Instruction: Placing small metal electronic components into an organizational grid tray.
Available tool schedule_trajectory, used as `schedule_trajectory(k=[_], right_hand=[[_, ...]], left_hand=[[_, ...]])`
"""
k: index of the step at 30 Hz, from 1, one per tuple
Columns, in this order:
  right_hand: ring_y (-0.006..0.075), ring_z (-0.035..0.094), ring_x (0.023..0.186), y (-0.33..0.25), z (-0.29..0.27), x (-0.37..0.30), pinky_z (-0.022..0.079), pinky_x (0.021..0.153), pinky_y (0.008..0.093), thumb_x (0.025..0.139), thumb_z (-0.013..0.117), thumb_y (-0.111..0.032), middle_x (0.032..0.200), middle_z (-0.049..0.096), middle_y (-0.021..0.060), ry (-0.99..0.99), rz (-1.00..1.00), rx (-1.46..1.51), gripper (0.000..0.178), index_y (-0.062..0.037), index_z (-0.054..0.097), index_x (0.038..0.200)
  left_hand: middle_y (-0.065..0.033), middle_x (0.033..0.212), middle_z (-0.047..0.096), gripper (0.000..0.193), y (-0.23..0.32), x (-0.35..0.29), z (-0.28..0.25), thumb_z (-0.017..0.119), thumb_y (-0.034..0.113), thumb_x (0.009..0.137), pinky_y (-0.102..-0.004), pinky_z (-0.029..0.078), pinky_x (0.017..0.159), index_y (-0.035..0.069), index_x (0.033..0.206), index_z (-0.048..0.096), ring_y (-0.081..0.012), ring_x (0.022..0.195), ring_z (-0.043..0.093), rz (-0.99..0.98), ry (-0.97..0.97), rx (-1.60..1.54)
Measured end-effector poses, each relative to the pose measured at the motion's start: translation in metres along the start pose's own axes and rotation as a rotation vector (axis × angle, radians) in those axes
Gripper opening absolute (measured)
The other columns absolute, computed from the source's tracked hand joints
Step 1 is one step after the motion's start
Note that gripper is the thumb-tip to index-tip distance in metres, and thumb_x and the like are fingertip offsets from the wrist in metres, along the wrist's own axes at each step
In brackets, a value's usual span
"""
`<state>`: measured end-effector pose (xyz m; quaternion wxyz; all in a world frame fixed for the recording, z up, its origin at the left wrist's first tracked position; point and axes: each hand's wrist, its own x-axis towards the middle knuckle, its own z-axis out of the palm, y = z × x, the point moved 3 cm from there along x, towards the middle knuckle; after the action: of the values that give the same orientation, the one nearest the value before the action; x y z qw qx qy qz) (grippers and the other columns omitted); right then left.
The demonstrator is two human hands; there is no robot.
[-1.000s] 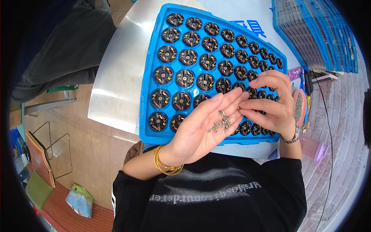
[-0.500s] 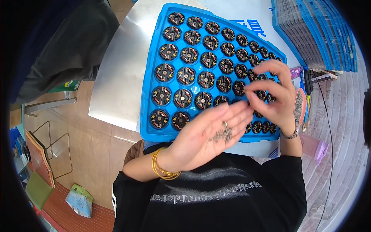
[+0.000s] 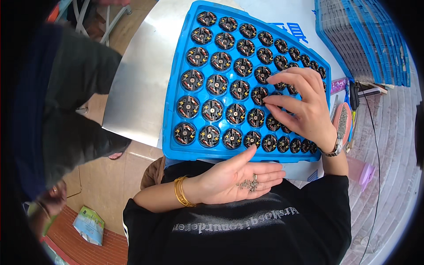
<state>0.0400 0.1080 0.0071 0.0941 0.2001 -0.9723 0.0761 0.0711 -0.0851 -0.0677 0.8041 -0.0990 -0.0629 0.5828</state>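
My left hand (image 3: 229, 179) lies palm up and flat below the tray's near edge, a loose heap of tiny metal screw-like parts (image 3: 251, 184) resting on the palm and fingers. Over the middle of the blue tray (image 3: 167, 128), my right hand (image 3: 304, 104) reaches down with thumb and index finger pinched at one of the round black discs (image 3: 259, 94). Whatever sits between those fingertips is too small to make out. Rows of such discs fill the tray's round pockets, each with wires and a copper-coloured centre. My right hand covers several of them.
A pink dish (image 3: 342, 121) of tiny metal parts stands right of the tray. Behind it rises a stack of blue trays (image 3: 362, 39). A black cable (image 3: 375, 137) runs down the right side. At the left, a person in dark trousers (image 3: 79, 106) stands by the metal tabletop (image 3: 132, 88).
My hands have parted: the left moved down toward me, the right went left onto a disc. The person at the left has shifted, and a hand of theirs now shows at lower left.
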Motion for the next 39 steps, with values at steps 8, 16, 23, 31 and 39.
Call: schedule_trajectory(k=[8,16,23,31,39], right_hand=[[0.0277,0.057,0.112,-0.001,-0.015,-0.011,0.044,0.097,0.0427,0.070,0.078,-0.006,0.123,0.065,0.0038,0.018,0.013,-0.091,0.031,-0.0144,0.076,0.100],[0.0277,0.059,0.108,-0.019,-0.041,-0.021,0.048,0.090,0.0407,0.066,0.081,-0.010,0.115,0.067,0.0061,0.088,0.048,0.160,0.030,-0.0164,0.079,0.094],[0.0266,0.059,0.101,-0.034,-0.015,-0.036,0.047,0.083,0.0418,0.060,0.085,-0.020,0.111,0.067,0.0051,0.147,-0.066,0.229,0.028,-0.0146,0.078,0.087],[0.0275,0.058,0.103,-0.024,-0.023,-0.032,0.046,0.088,0.0399,0.060,0.082,-0.009,0.108,0.064,0.0045,0.067,0.129,0.385,0.022,-0.0122,0.072,0.080],[0.0279,0.057,0.110,-0.018,-0.026,-0.034,0.045,0.092,0.0413,0.058,0.086,-0.018,0.113,0.065,0.0050,0.131,0.129,0.155,0.024,-0.0137,0.075,0.079]], left_hand=[[-0.0172,0.163,0.023,0.077,0.000,0.022,-0.002,0.018,0.055,0.106,-0.0383,0.020,0.123,-0.004,0.155,0.020,-0.0247,0.152,0.020,0.125,0.020,-0.014],[-0.0145,0.161,0.027,0.080,0.021,0.025,0.019,0.019,0.060,0.105,-0.0367,0.019,0.123,-0.002,0.156,0.019,-0.0220,0.150,0.025,0.340,-0.160,0.091],[-0.0193,0.162,0.023,0.085,0.032,0.027,0.031,0.007,0.061,0.103,-0.0395,0.020,0.122,-0.006,0.156,0.015,-0.0266,0.150,0.024,0.477,-0.003,0.254],[-0.0047,0.155,0.039,0.073,0.032,0.023,0.031,0.020,0.057,0.106,-0.0334,0.024,0.118,0.006,0.157,0.025,-0.0167,0.142,0.035,0.462,0.041,0.319],[-0.0143,0.162,0.024,0.074,0.033,0.006,0.033,0.016,0.052,0.107,-0.0373,0.020,0.124,-0.004,0.156,0.017,-0.0230,0.150,0.026,0.555,-0.002,0.223]])
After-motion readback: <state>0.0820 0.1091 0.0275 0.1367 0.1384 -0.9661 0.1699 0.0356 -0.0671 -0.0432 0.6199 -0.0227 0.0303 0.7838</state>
